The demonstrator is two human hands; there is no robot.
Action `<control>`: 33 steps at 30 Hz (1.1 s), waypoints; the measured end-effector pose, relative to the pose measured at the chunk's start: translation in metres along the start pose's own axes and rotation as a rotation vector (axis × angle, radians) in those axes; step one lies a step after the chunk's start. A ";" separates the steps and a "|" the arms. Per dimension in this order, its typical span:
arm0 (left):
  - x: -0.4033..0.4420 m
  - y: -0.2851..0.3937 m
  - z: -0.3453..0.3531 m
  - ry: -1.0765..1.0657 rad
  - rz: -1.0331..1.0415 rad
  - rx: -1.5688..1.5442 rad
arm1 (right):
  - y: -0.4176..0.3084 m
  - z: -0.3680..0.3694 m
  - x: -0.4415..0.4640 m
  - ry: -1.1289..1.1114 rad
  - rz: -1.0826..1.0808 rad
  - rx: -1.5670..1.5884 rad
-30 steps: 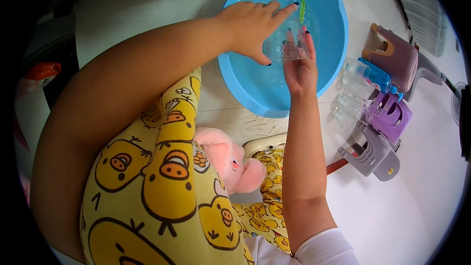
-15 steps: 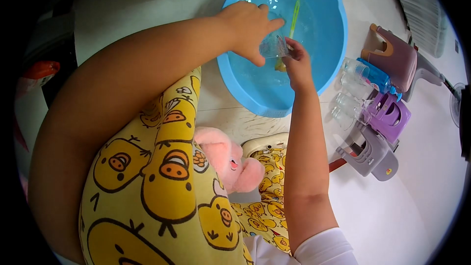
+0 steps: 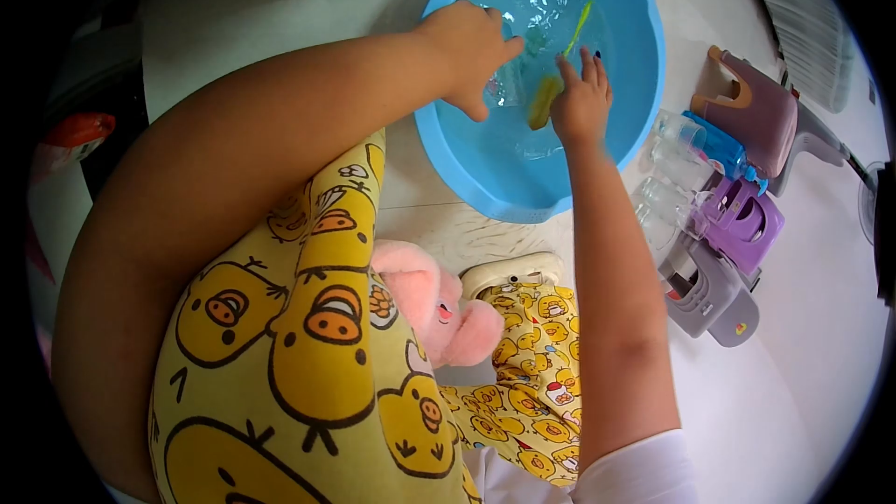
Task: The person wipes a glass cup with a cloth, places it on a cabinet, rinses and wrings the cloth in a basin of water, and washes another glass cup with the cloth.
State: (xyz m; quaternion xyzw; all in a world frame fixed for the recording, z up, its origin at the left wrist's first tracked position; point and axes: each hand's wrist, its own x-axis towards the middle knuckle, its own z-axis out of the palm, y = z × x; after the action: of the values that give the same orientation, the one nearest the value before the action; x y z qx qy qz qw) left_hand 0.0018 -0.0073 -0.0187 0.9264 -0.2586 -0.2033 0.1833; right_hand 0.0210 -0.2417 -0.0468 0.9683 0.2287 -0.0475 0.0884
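My left hand [image 3: 471,56] is over the left side of a blue basin [image 3: 446,163] of water. Its thumb and fingers curve round a clear plastic cup [image 3: 507,86], which is hard to make out against the water. My right hand [image 3: 582,105] reaches over the basin with fingers stretched out and apart. Close beside those fingers floats a brush with a yellow-green handle [image 3: 581,23] and a yellowish sponge head [image 3: 543,103]. I cannot tell whether the fingertips touch it.
Right of the basin stand several clear cups [image 3: 665,196], a blue bottle [image 3: 717,145], a purple plastic stool [image 3: 742,219], a grey one [image 3: 705,289] and a mauve one [image 3: 756,117]. A pink plush [image 3: 434,303] and yellow patterned cloth [image 3: 322,317] lie at my lap.
My right hand has let go of the cup and moved right, its fingers spreading beside the brush. The cup sits lower in my left hand, and the brush has shifted and tilted.
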 end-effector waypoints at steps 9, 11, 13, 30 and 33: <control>0.001 0.002 -0.003 -0.033 -0.019 0.055 | 0.018 -0.031 0.006 -0.451 -0.237 -0.233; 0.000 0.004 -0.002 0.037 -0.079 -0.017 | 0.010 -0.052 0.008 -0.557 -0.171 -0.223; 0.001 0.005 0.000 0.070 -0.082 -0.036 | 0.009 -0.069 0.001 -0.664 -0.104 -0.216; 0.008 0.001 0.004 0.001 -0.077 -0.172 | -0.035 -0.083 -0.024 -0.423 0.302 0.525; 0.008 -0.003 0.013 0.110 -0.009 -0.088 | -0.037 -0.081 -0.018 -0.349 0.257 0.399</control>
State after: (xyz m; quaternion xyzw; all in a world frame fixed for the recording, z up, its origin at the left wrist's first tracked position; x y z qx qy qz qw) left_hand 0.0030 -0.0126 -0.0336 0.9283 -0.2350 -0.1641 0.2369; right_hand -0.0076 -0.2009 0.0292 0.9647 0.0717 -0.2460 -0.0604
